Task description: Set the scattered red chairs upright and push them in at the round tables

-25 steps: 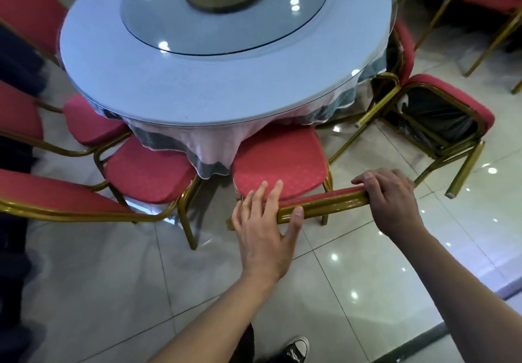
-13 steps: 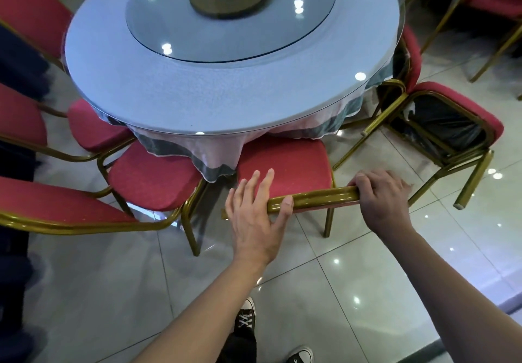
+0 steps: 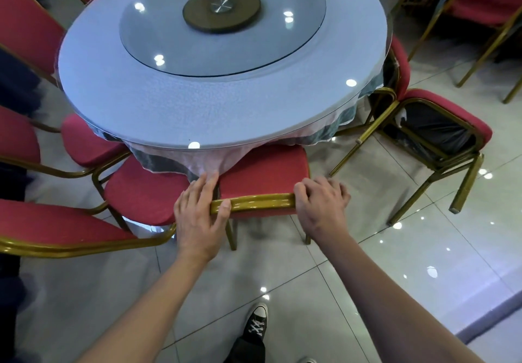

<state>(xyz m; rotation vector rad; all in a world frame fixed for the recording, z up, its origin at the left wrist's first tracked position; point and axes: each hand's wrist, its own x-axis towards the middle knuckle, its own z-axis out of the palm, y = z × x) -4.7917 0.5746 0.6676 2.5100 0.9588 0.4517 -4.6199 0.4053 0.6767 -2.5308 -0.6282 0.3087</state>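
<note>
A red-cushioned chair with a gold metal frame is seen upright at the near edge of the round glass-topped table, its seat partly tucked beneath the overhanging pink tablecloth. Its gold top rail is gripped at both ends: the left hand is laid over the left end with fingers extended and the thumb hooked under the rail, while the right hand is curled closed around the right end. The rail runs left to right across the view, and the seat faces the table. Just to the left, a second red upright chair is set close beside it, their seats nearly touching. To the right, a red chair lying tipped on its side is seen against the table edge, legs pointing outward. A black-and-white sneaker is planted on the glossy tiled floor below.
</note>
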